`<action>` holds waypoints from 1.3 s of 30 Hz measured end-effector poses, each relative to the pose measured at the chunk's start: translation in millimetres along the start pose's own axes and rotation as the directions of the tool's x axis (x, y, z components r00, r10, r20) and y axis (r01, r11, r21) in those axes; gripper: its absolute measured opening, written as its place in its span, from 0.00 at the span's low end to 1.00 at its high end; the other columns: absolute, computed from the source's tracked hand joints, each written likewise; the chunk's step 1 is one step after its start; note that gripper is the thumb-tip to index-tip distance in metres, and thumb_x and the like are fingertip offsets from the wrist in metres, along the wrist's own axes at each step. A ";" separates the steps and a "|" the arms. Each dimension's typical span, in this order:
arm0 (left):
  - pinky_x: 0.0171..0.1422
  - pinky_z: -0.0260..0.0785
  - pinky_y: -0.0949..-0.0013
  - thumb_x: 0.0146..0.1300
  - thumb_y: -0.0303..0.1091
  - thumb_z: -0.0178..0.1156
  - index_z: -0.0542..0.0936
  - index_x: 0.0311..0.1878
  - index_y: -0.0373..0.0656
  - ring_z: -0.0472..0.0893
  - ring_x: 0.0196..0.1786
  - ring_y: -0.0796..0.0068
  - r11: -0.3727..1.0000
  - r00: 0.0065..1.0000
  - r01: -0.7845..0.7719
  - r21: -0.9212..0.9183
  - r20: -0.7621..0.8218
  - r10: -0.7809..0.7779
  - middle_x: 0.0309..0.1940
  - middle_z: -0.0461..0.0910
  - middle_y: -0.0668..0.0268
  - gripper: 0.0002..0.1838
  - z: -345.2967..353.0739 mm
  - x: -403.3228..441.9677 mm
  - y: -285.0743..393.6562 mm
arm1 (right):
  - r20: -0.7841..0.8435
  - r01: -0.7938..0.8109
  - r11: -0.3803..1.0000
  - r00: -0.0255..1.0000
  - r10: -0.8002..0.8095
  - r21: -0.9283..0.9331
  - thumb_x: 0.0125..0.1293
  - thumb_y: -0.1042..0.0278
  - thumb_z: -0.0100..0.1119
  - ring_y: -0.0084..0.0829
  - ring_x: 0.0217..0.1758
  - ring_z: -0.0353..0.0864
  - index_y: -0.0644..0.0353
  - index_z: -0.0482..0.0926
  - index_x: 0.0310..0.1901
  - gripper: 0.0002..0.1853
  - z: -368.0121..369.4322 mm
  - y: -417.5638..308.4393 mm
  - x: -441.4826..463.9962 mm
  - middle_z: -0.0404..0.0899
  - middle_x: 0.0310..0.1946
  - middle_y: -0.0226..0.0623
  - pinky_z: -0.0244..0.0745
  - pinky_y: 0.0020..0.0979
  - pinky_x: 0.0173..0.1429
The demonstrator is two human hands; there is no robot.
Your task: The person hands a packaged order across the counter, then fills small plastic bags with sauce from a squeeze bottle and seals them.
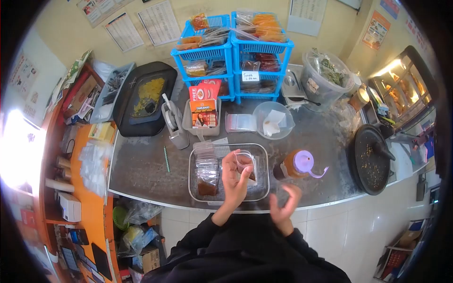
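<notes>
Above the wire basket (265, 191) my left hand (234, 178) grips a small clear plastic bag (244, 162) with dark sauce at its bottom. The bag's top stands open between thumb and fingers. My right hand (286, 205) is at the table's front edge, right of the basket, with thumb and fingers apart and nothing in it. Just above that hand stands a sauce bottle (293, 166) with a purple lid and its cap hanging to the right. A row of filled sauce sachets (206, 172) overlaps in the basket's left half.
Behind the basket are a leaflet box (189, 123), a tape dispenser (175, 123), a stack of clear bags (240, 123) and a round bowl (286, 126). Blue racks (231, 47) stand at the back. A stone mortar (368, 174) is at right, a green pen (166, 159) at left.
</notes>
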State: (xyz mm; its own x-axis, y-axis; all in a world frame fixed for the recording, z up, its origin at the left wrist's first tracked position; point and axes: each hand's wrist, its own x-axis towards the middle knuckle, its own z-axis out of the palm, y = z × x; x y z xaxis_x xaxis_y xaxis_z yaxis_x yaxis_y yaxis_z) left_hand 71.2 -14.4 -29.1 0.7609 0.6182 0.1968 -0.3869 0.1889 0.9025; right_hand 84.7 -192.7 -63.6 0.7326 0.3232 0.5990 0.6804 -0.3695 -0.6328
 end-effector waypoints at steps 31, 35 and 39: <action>0.46 0.76 0.77 0.69 0.28 0.63 0.84 0.46 0.28 0.85 0.40 0.79 0.951 0.973 0.218 0.220 0.024 -0.228 0.37 0.87 0.62 0.10 -47.7 45.0 66.9 | 0.374 -0.486 0.534 0.874 0.310 0.692 0.68 0.68 0.67 0.09 0.29 0.71 0.67 0.83 0.40 0.09 77.0 -51.1 130.4 0.78 0.25 0.21 0.65 0.16 0.32; 0.44 0.74 0.79 0.67 0.28 0.66 0.85 0.45 0.31 0.82 0.39 0.82 0.951 0.984 0.175 0.254 -0.033 -0.172 0.36 0.86 0.64 0.09 -49.0 40.3 58.1 | 0.366 -0.458 0.517 0.889 0.276 0.723 0.68 0.70 0.67 0.09 0.32 0.73 0.66 0.83 0.42 0.08 82.7 -50.5 122.2 0.80 0.30 0.24 0.66 0.17 0.35; 0.41 0.73 0.80 0.65 0.27 0.67 0.86 0.43 0.33 0.81 0.37 0.85 0.914 0.998 0.052 0.403 -0.046 -0.036 0.36 0.86 0.67 0.07 -45.5 33.4 63.0 | 0.420 -0.477 0.480 0.878 0.229 0.736 0.68 0.72 0.66 0.10 0.34 0.74 0.67 0.83 0.42 0.07 74.3 -60.5 124.1 0.81 0.34 0.26 0.66 0.17 0.37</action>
State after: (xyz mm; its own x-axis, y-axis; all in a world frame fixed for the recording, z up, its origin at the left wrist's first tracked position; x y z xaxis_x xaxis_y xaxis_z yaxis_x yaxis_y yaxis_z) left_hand 48.6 52.9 17.0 0.7494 0.6457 0.1463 -0.1041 -0.1032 0.9892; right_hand 135.7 -65.5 12.6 0.8065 0.5648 0.1748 -0.0110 0.3099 -0.9507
